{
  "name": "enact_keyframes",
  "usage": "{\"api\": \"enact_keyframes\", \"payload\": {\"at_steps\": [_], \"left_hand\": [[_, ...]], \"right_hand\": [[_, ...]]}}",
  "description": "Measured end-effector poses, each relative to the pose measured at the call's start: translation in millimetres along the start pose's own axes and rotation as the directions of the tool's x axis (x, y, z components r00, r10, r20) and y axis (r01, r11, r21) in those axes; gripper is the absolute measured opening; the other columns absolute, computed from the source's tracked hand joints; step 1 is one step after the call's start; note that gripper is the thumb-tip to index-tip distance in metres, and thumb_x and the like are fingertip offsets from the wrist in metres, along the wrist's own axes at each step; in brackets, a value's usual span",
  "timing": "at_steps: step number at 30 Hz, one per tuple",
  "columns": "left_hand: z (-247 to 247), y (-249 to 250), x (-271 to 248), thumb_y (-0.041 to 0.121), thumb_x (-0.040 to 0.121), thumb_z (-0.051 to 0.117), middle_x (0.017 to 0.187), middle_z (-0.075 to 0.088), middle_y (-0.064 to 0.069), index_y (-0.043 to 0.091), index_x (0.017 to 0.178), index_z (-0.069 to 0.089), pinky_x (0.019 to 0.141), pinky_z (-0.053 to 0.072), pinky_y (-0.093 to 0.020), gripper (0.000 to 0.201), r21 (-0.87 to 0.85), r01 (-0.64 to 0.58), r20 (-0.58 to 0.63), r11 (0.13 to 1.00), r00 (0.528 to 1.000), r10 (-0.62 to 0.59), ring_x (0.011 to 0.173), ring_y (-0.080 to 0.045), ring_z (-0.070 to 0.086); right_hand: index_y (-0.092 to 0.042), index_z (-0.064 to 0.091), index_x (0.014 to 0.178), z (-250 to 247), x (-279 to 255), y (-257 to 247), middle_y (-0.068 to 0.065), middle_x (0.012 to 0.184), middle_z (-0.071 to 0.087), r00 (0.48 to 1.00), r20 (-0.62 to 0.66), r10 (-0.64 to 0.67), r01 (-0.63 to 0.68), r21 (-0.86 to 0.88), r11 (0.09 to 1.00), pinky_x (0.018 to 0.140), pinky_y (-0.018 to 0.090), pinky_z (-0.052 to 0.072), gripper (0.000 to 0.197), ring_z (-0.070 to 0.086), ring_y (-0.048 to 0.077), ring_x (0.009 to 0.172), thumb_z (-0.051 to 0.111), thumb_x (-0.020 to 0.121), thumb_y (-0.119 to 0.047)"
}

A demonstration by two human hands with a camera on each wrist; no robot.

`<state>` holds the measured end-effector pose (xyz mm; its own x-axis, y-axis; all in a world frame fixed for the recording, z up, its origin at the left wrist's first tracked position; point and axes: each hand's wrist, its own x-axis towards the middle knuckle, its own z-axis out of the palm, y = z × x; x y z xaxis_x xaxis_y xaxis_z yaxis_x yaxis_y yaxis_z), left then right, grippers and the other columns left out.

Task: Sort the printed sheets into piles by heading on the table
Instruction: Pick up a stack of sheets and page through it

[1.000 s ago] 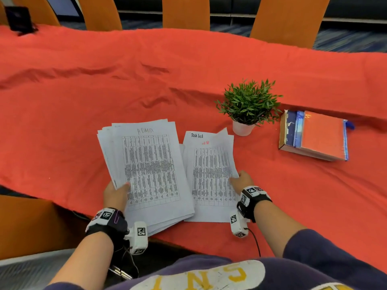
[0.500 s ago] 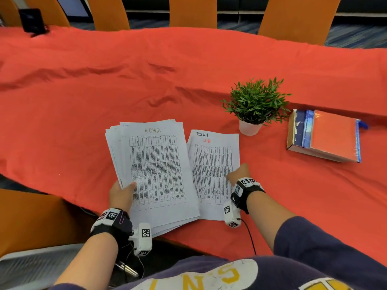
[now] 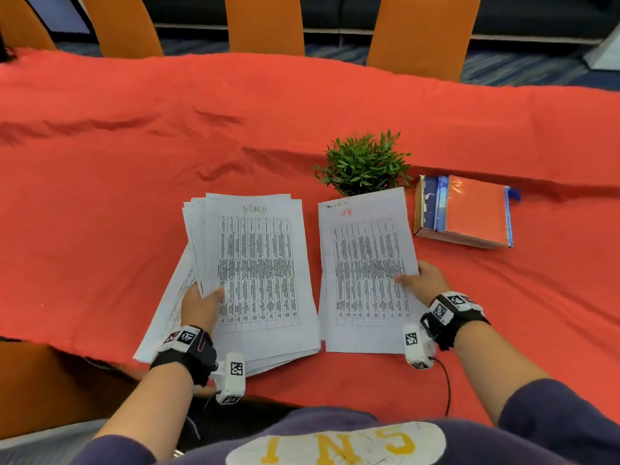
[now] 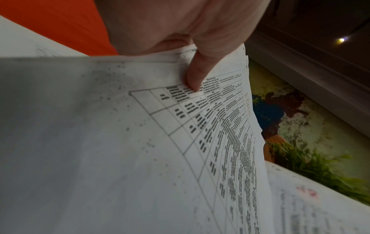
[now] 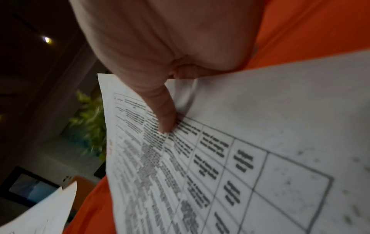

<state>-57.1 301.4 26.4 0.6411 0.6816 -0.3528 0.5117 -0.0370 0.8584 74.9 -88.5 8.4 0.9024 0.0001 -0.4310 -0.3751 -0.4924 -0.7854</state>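
Surface: a table [image 3: 100, 196] under a wrinkled red-orange cloth filled most of the head view, its near edge running by the person's lap
Room: orange chair backs [image 3: 265, 25] stood along the far edge, with dark patterned floor behind them
Fanned stack: the stack of printed sheets [image 3: 261, 273] with "ADMIN" handwritten on top was at the near edge, left of centre, its near end past the table edge
Left hand: the left hand [image 3: 201, 305] grasped that stack at its left side, thumb [image 4: 197, 74] pressed on the top page, fingers hidden under the paper
Loose sheet: another sheet [image 3: 167, 303] showed beneath the left hand, angled out to the left
Single sheet: the sheet with a red mark [image 3: 365, 270] was just right of the stack, its far edge covering the plant's pot
Right hand: the right hand [image 3: 422, 281] pinched this sheet's right edge, thumb [image 5: 162, 110] on the print
Neighbours: a small green plant [image 3: 364, 162] stood just beyond the sheet; a pile of books [image 3: 466, 213] lay to the right, near but apart
Open room: bare cloth stretched left of the stack and across the far half
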Motion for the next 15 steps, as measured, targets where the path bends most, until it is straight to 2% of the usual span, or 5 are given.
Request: {"api": "enact_keyframes", "payload": {"at_steps": [5,9,12,13,15], "left_hand": [[39.0,19.1,-17.0,0.009,0.092,0.055,0.11,0.06,-0.006,0.011,0.122,0.055,0.089,0.041,-0.033,0.03,0.037,-0.004,0.092,0.999,0.996,0.001,0.101,-0.025,0.056],[74.7,32.5,-35.8,0.009,0.093,0.053,0.117,0.056,-0.006,0.007,0.131,0.049,0.091,0.04,-0.035,0.039,0.055,-0.022,0.181,0.998,0.983,0.011,0.103,-0.021,0.052],[105.3,40.4,-53.9,0.01,0.094,0.054,0.108,0.057,-0.004,0.007,0.128,0.051,0.086,0.042,-0.033,0.035,0.071,-0.046,0.262,0.996,0.965,0.026,0.107,-0.027,0.057],[115.6,43.6,-61.3,0.011,0.093,0.055,0.108,0.061,-0.005,0.009,0.125,0.054,0.083,0.043,-0.032,0.032,0.063,-0.048,0.302,0.997,0.953,0.027,0.104,-0.027,0.059],[134.8,49.4,-75.8,0.009,0.092,0.057,0.105,0.063,-0.006,0.013,0.117,0.057,0.078,0.043,-0.03,0.025,0.036,-0.039,0.375,0.999,0.927,0.022,0.094,-0.024,0.06]], "right_hand": [[-0.009,0.063,0.116,-83.3,-19.6,12.8,0.008,0.106,0.072,0.994,-0.109,-0.034,0.053,0.172,0.984,0.089,0.044,0.053,0.045,0.069,0.025,0.092,0.079,0.075,-0.019],[-0.007,0.065,0.11,-118.9,-41.8,7.0,0.008,0.1,0.072,0.993,-0.106,-0.048,0.082,0.348,0.934,0.079,0.035,0.055,0.041,0.069,0.022,0.084,0.079,0.072,-0.016],[-0.008,0.066,0.102,-116.2,-52.1,10.2,0.009,0.093,0.074,1.0,-0.007,-0.02,0.021,0.523,0.852,0.069,0.032,0.057,0.071,0.072,0.021,0.08,0.092,0.04,-0.031],[-0.009,0.066,0.102,-111.4,-52.5,12.8,0.01,0.096,0.075,1.0,0.008,-0.009,0.003,0.543,0.84,0.074,0.035,0.057,0.073,0.072,0.023,0.085,0.093,0.038,-0.032],[-0.01,0.066,0.104,-100.9,-53.0,17.9,0.014,0.105,0.072,1.0,0.018,0.012,-0.02,0.536,0.844,0.088,0.045,0.053,0.047,0.069,0.031,0.098,0.085,0.063,-0.02]]}}
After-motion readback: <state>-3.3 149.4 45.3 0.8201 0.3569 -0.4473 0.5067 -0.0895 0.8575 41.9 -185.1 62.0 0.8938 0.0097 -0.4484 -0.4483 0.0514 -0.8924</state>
